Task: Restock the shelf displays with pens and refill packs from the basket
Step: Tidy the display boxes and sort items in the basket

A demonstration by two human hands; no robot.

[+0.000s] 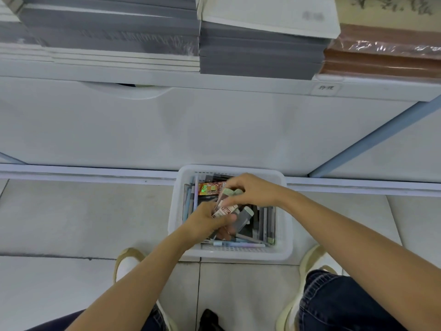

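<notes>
In the basket on the floor, the left hand grips the near end of a bundle of refill packs whose long axis runs far-right, where the right hand pinches its green-capped end.

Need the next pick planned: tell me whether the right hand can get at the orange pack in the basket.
Probably yes: the orange pack lies mostly uncovered beside the right hand, though that hand is pinching refill packs that the left hand also holds.

Left hand and right hand around refill packs in a white basket on tiled floor
</notes>
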